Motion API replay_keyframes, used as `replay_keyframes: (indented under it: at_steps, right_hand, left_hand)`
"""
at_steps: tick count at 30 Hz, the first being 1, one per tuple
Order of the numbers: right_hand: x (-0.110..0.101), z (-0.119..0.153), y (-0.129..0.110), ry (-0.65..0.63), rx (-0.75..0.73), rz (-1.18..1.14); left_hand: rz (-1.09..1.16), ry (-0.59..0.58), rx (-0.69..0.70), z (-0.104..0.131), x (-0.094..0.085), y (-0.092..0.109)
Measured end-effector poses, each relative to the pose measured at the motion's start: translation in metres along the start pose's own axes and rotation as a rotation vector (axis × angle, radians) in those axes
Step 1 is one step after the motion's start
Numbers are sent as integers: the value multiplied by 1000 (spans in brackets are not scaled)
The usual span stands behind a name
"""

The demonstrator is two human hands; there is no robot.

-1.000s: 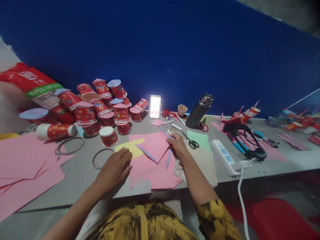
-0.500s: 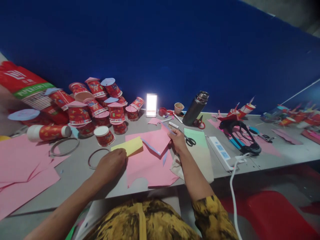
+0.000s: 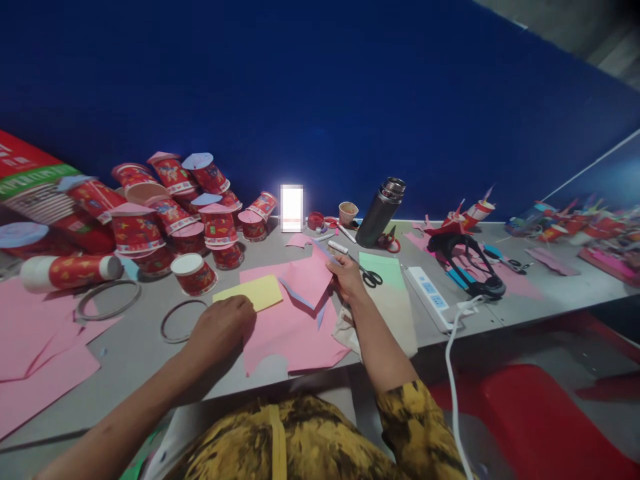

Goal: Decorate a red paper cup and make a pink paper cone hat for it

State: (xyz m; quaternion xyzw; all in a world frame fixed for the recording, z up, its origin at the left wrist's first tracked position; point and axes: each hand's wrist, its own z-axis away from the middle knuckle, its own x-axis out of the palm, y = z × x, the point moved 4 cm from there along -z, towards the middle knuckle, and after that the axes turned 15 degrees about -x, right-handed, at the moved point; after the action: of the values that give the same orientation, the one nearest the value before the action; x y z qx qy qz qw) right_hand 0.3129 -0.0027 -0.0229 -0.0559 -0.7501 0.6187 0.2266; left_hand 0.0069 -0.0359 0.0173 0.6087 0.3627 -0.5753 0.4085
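Now the left hand (image 3: 223,327), flat a second ago, curls over yellow paper (image 3: 267,294) near the worktop's (image 3: 135,340) front edge, its grip hidden; the right hand's (image 3: 346,277) fingers pinch blue-edged pink paper (image 3: 309,279) just beside, seemingly engaging both hands with paper.

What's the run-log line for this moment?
left hand: touching yellow paper, grip unclear | right hand: pinching pink paper | near right hand: black-handled scissors
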Motion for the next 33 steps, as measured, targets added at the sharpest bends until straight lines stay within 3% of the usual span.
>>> replay_keyframes:
  at_steps: [6, 10, 13, 16, 24, 33]
  right_hand:
    - [0, 0, -2, 2, 0, -45]
    - [2, -1, -8, 0, -20, -93]
    - [5, -1, -11, -11, -41, -95]
    - [12, 2, -8, -38, -48, -29]
    - [28, 20, 10, -113, -123, 390]
    - [39, 29, 0, -204, -189, 661]
  left_hand:
    - [-37, 71, 66, -6, 4, -2]
    - [-90, 129, 130, -11, 1, 14]
    - [-95, 98, 180, -13, 3, 34]
    - [-92, 31, 149, -11, 10, 41]
    - [316, 224, 117, 29, 21, 13]
    - [377, 256, 127, 42, 32, 5]
